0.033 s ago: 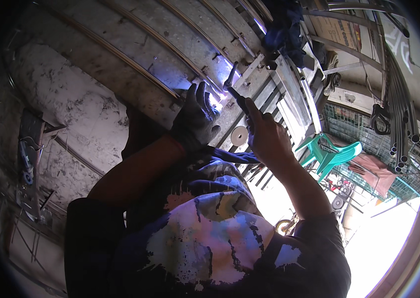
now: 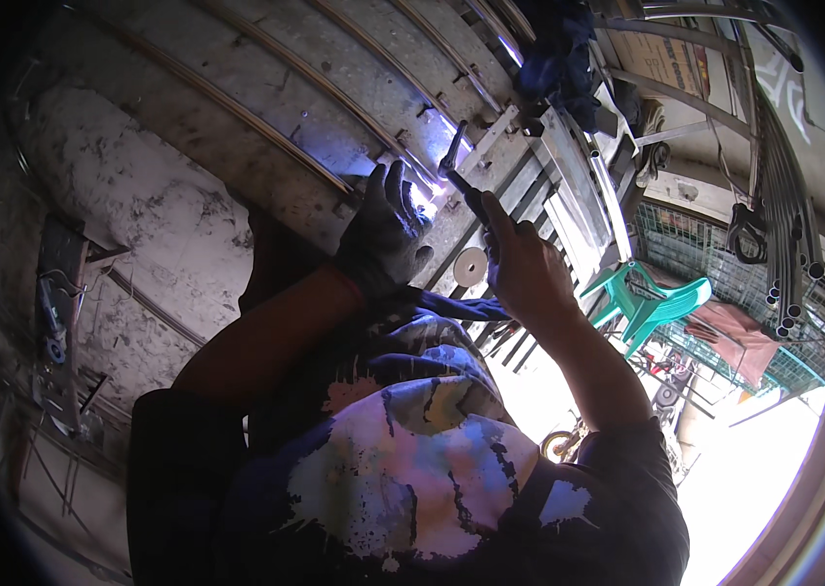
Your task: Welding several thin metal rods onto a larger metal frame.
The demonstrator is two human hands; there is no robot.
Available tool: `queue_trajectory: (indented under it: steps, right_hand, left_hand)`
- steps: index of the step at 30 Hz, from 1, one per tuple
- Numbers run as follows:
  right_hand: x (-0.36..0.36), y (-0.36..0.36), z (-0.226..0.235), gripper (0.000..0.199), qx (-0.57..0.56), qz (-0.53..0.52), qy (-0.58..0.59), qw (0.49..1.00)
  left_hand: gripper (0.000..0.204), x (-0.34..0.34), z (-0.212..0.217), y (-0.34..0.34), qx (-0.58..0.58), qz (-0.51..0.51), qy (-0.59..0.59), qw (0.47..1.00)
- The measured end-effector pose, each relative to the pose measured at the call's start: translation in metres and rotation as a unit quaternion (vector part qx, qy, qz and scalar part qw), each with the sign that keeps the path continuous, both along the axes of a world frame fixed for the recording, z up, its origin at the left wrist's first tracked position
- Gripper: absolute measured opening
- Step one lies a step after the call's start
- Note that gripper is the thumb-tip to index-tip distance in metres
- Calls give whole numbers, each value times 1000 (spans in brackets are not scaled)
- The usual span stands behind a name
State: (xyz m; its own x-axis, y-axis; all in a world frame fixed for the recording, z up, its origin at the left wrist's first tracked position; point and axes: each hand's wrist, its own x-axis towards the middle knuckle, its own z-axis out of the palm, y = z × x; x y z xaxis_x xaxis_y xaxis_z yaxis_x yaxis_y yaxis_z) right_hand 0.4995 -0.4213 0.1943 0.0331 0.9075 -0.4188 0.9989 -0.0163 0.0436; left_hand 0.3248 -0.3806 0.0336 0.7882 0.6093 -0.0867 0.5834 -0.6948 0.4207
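Observation:
My right hand, bare, is closed around the dark handle of a welding torch. The torch head tilts toward a bright bluish-white arc glow near the end of a metal tube. My left hand wears a dark grey glove and is just left of the glow. Its fingers reach up and stand slightly apart, lit blue along their edges. The glare and the glove hide the spot at the arc. A round pale disc lies below the torch.
Several long tubes run across the metal work surface. Dark cloth hangs at its far right. A green plastic chair stands to the right, below bundled pipes. Tools lie at the left.

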Motion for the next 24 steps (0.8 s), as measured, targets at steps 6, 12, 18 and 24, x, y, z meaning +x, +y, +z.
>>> queue_trajectory:
  steps: [6, 12, 18, 24]
  right_hand:
    - [8, -14, 11, 79, 83, 3, 54, 995]
    - [2, -79, 32, 82, 199, -164, 152, 954]
    - [24, -160, -3, 93, 332, -286, 192, 878]
    - [31, -196, -27, 87, 309, -418, 234, 822]
  left_hand:
    - [66, -6, -1, 6, -36, -1, -52, 998]
    - [57, -62, -4, 11, 80, 30, -142, 986]
    - [53, -145, -7, -1, 174, 113, -98, 973]
    - [56, -180, -1, -54, 157, 121, 2, 980]
